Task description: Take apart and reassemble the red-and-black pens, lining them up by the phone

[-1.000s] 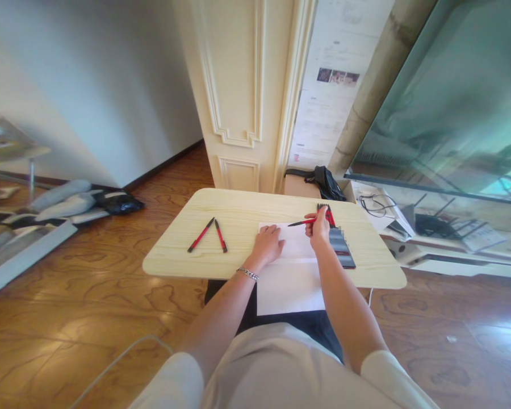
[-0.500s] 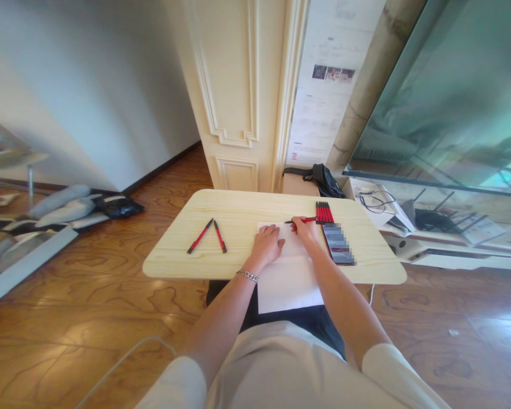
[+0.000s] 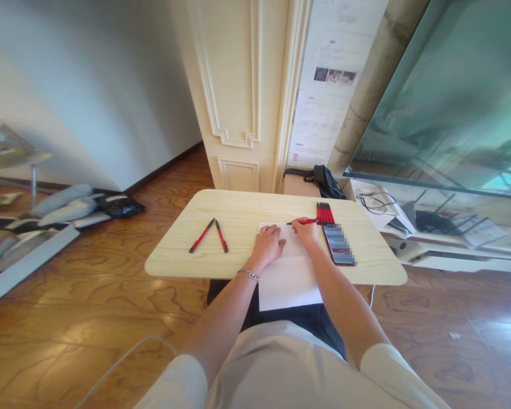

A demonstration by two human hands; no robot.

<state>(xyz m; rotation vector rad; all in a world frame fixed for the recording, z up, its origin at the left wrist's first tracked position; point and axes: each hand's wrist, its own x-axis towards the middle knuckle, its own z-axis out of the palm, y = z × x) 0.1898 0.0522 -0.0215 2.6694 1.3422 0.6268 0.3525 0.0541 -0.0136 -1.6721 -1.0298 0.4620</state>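
A white sheet of paper lies on a small pale wooden table and hangs over its near edge. My left hand rests flat on the paper with fingers spread. My right hand is closed on a red and black pen, whose tip points left at the paper's far edge. Just right of that hand lies a flat pack of several red and black pens. Two more red and black pens lie in a V on the table's left part.
A cream panelled door stands behind the table. A black bag sits on a box at the back right, next to a low white stand with cables. Grey bundles lie on the wooden floor at left.
My right hand, with the pen, has come down and left from above the pen pack to the far edge of the paper. My left hand has stayed on the sheet.
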